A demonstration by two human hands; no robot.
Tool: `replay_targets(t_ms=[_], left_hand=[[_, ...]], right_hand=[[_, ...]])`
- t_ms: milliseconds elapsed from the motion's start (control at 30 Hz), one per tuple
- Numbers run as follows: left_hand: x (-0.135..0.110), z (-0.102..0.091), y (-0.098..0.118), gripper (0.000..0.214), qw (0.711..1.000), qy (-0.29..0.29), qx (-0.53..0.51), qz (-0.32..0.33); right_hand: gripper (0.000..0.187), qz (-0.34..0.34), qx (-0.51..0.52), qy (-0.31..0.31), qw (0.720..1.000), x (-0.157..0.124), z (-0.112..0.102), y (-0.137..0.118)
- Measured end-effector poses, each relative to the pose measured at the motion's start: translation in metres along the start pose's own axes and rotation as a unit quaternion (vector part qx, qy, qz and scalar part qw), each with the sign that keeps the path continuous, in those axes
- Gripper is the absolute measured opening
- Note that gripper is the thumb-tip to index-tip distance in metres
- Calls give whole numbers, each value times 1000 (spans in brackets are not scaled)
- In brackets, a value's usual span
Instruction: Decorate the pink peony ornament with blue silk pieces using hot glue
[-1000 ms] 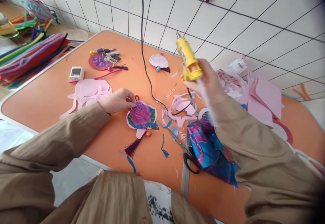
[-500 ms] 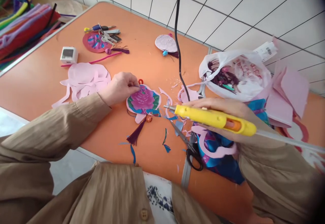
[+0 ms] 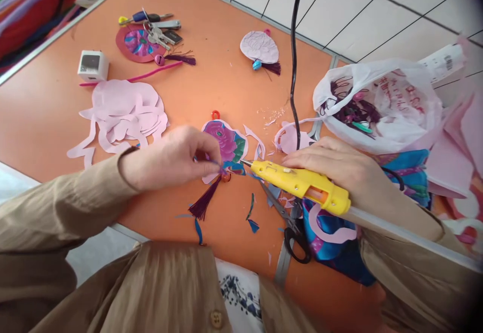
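A paper fan ornament (image 3: 228, 142) printed with a purple flower lies on the orange table (image 3: 45, 116), a purple tassel (image 3: 204, 202) at its lower end. My left hand (image 3: 177, 157) pinches the cord where the tassel joins the ornament. My right hand (image 3: 339, 169) grips a yellow hot glue gun (image 3: 302, 184), held level, its nozzle pointing left and ending just right of the pinched spot. The gun's black cable (image 3: 294, 56) rises out of the top of the view.
Black-handled scissors (image 3: 290, 225) and paper scraps lie under the gun. A white plastic bag (image 3: 377, 104) of tassels sits at right, pink paper cut-outs (image 3: 121, 114) at left. Keys (image 3: 156, 28), a small white cube (image 3: 92, 64) and two finished ornaments lie farther back.
My right hand swung the glue gun down from upright to level and brought its nozzle near the ornament. My left hand slid from the ornament's top loop down to the tassel end.
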State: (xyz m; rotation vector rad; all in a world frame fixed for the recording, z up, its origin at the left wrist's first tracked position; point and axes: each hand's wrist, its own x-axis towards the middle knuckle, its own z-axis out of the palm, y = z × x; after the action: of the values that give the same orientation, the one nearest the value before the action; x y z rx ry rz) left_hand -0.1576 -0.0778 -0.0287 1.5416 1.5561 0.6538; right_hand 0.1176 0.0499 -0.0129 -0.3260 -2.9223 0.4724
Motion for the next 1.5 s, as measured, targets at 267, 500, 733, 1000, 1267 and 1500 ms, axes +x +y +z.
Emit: replay_targets(t_ms=[267,500,733,1000,1267,1500], left_hand=[[-24,25,5,23,978,-93,62,179],[-14,19,-7,19,976,-8,150,157],[-8,21,-13,24,969,-26,138,203],[-7,20,-13,24,970,-29,133,203],[-11,15,-7,19,982,1,90,168],[-22,4,1,17,996,75,-22,-51]], right_hand=[[16,-1,5,-16,1000,2,2,2],[17,-10,-34,-22,999,-5,2,-4],[35,-10,-58,-63,996,-3,1,-12],[41,-14,-74,-63,995,0,2,-14],[28,-16,-61,-40,997,-4,-1,-10],[25,5,-94,75,993,-10,0,-5]])
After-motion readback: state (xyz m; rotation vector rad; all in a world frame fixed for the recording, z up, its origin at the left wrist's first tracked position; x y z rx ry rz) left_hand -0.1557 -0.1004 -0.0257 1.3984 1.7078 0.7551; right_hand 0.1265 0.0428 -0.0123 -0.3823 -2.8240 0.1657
